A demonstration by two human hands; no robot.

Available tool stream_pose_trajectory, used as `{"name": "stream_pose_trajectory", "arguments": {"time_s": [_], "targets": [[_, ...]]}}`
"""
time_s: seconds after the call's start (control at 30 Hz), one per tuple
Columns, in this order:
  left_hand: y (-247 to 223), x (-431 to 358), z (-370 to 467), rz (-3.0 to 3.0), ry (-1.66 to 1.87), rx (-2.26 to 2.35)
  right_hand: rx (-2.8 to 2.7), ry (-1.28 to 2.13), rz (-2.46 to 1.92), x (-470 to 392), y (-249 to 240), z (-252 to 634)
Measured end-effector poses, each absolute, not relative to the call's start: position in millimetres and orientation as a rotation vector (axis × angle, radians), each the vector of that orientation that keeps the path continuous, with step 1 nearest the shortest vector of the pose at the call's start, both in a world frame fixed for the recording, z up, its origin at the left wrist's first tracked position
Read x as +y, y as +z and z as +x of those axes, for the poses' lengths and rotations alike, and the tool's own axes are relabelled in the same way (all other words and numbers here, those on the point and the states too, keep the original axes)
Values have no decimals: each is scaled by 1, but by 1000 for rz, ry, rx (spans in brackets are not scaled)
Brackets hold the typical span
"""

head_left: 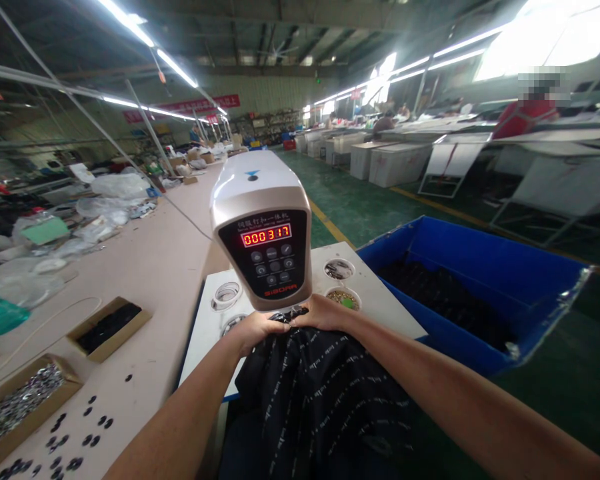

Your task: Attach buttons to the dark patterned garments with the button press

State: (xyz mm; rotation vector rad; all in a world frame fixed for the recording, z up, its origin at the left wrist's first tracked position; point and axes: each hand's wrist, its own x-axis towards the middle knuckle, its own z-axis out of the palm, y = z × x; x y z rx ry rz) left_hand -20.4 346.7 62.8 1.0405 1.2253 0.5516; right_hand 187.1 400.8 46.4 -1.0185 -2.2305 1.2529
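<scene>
Cloth (325,380) is pinched in left grip (260,328) and right grip (326,312) below machine (265,200); straying inward, either could get nipped.

- Left hand (257,328) and right hand (325,312): side by side, under the front end of the machine head (263,230).
- Cloth (325,400): upper edge at both hands, remainder on the near side of the worktop (387,320).
- Cups (339,261): set in the worktop, left and right of the machine head.
- Long table (153,267): left of the worktop; bears two cartons (127,337), loose parts (75,463) right of the nearer.
- Bin (510,250): right of the worktop, material (440,293) inside.
</scene>
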Motion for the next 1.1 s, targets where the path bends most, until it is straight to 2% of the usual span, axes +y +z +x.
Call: {"name": "stream_pose_trajectory", "arguments": {"time_s": [0.37, 0.67, 1.1], "targets": [[47, 350, -23, 865, 549, 1196, -2065, 1283, -1062, 384, 39, 192], [44, 349, -25, 936, 548, 1253, -2023, 902, -1089, 370, 20, 185], [40, 340, -39, 1253, 537, 1474, -2153, 755, -1078, 378, 12, 185]]}}
